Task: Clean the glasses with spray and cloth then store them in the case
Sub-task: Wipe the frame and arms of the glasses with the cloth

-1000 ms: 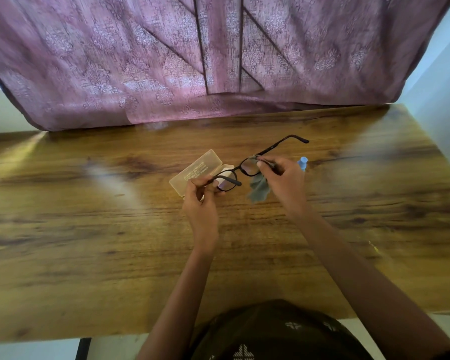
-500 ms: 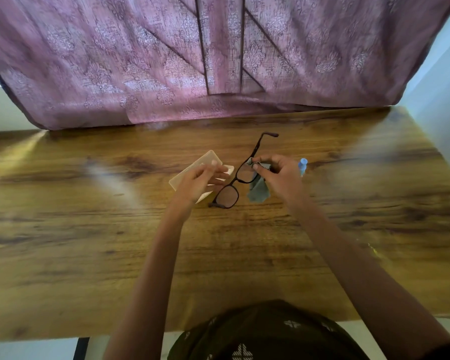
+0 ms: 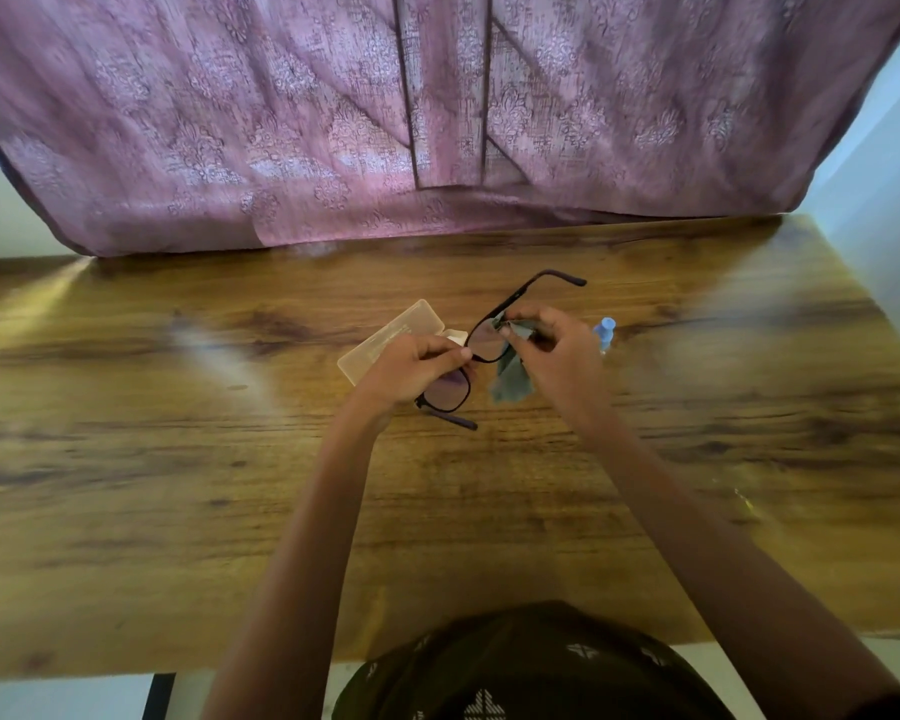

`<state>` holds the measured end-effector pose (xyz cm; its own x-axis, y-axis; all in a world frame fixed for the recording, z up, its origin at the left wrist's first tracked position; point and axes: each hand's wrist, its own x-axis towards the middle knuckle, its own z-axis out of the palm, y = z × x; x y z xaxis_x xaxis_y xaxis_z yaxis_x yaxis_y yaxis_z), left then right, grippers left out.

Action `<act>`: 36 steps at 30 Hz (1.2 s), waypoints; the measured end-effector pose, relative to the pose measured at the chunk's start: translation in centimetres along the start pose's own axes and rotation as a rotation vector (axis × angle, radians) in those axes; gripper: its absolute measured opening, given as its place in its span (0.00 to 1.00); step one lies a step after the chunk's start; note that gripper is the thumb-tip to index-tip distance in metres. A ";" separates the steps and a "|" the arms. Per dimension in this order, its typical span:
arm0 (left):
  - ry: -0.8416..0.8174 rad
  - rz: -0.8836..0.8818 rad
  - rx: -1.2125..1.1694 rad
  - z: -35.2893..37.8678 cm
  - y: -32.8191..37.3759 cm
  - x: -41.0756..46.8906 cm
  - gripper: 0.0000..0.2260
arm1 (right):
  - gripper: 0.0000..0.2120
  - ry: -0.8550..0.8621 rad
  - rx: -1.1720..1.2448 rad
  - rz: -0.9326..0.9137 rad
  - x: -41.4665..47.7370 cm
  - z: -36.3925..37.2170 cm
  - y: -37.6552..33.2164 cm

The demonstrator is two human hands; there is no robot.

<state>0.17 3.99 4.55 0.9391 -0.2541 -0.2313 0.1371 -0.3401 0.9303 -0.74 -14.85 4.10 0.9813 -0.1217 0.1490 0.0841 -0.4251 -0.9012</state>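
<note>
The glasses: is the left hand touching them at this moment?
Touching. The head view shows the left hand pinching the glasses by the frame, between the two lenses.

left hand point(image 3: 411, 368) grips glasses point(image 3: 481, 350) | right hand point(image 3: 559, 356) pinches cloth point(image 3: 510, 379) on lens

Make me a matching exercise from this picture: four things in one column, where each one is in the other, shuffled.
1 glasses
2 cloth
3 case
4 spray bottle

a on the table beyond the left hand
b held by both hands
c partly hidden beyond the right hand
d pinched by the right hand against a lens

Pairs: 1-b, 2-d, 3-a, 4-c
</note>
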 end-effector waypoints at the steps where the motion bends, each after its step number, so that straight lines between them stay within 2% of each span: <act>1: 0.017 0.001 0.009 0.1 0.1 0.0 0.08 | 0.10 0.020 -0.097 -0.083 -0.1 -0.1 0.0; 5: 0.054 0.031 0.026 0.5 0.5 -0.2 0.08 | 0.14 0.068 -0.361 -0.408 -0.6 0.0 0.0; 9: 0.093 0.065 0.063 0.6 0.8 0.2 0.09 | 0.13 -0.003 -0.491 -0.540 -1.1 0.3 0.3; 13: 0.107 0.048 0.092 0.5 1.1 1.0 0.07 | 0.18 -0.100 -0.489 -0.564 -1.9 0.7 0.4; 16: 0.092 0.043 0.097 0.5 1.1 1.0 0.07 | 0.18 -0.092 -0.509 -0.569 -1.7 0.5 0.6; 20: 0.074 0.061 0.104 0.8 1.1 0.8 0.08 | 0.18 -0.021 -0.492 -0.477 -1.2 0.2 0.5; 25: 0.112 0.052 0.087 0.5 1.2 0.9 0.09 | 0.20 -0.072 -0.446 -0.481 -1.6 0.5 0.3; 29: 0.128 0.057 0.121 0.6 1.0 1.0 0.08 | 0.16 -0.053 -0.371 -0.463 -2.2 0.9 0.5; 31: 0.109 0.079 0.176 0.7 1.0 1.0 0.08 | 0.17 -0.050 -0.355 -0.460 -2.1 1.1 0.5; 36: 0.091 0.114 0.234 0.6 0.8 1.0 0.10 | 0.16 -0.070 -0.424 -0.500 -1.8 0.9 0.5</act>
<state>1.03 2.88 4.91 0.9702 -0.2242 -0.0923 -0.0379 -0.5163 0.8555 -2.28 -14.04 2.97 0.8518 0.2343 0.4686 0.4712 -0.7337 -0.4896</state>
